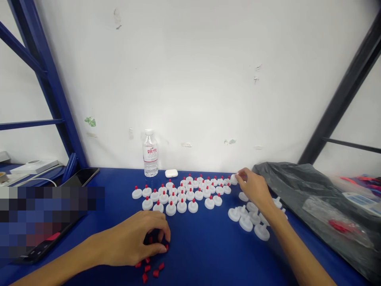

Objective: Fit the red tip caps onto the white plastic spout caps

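My left hand (pixel 135 238) rests on the blue table (pixel 202 246), fingers curled and pinching at a small pile of loose red plugs (pixel 150 270). My right hand (pixel 253 186) reaches to the far right end of the rows of white caps with red plugs (pixel 181 192), its fingers pinched on a white cap (pixel 233 179). Below that wrist lie several plain white caps (pixel 247 218) without plugs, some hidden by my forearm.
A water bottle (pixel 150 153) and a white earbud case (pixel 171 173) stand by the wall behind the caps. A phone (pixel 80 176) lies at the left. A dark plastic bag (pixel 315 198) with red parts covers the right side. Blue shelf posts (pixel 47 79) frame the left.
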Demonstrator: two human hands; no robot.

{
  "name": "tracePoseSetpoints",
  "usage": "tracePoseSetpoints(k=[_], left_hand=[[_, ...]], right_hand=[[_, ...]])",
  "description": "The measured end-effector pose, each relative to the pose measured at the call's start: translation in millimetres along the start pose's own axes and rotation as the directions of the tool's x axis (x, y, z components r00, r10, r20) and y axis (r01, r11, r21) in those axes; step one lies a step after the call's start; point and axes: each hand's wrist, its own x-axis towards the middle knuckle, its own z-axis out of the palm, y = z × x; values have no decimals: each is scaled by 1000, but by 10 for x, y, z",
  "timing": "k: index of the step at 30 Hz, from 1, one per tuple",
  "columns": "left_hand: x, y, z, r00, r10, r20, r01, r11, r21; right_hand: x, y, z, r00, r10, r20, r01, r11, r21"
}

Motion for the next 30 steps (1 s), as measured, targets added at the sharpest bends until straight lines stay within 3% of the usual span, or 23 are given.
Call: tracePoseSetpoints(k=[9, 15, 18, 21, 25, 27, 30], left_hand=[[36, -43, 100, 997, 74, -28, -76, 995, -57], [53, -62, 98, 989, 37, -143, -48, 996, -76], [52, -70, 111, 976, 27, -217, -47, 995, -84], [62, -94, 122, 946, 89, -310, -119, 990, -77], [75, -121, 93, 917, 136, -375, -176, 981, -76], [73, -122, 79, 913, 117, -391, -168, 981, -99], [66, -105, 86, 907, 82, -412, -154, 977, -145]], right_hand=[[-60, -193, 5, 999, -32, 28, 28, 992, 126], [-61, -257, 19, 998, -62, -2, 61, 991, 122], [-122, -412, -147, 994, -111, -6, 111, 985, 130], [-372, -759, -455, 980, -200, -23, 198, 943, 269], [-936, -1271, -776, 949, -302, -90, 309, 834, 457], [-1173, -1421, -792, 919, -391, -61, 367, 786, 497], [-1360, -1502, -658, 891, -453, 37, 361, 755, 547]])
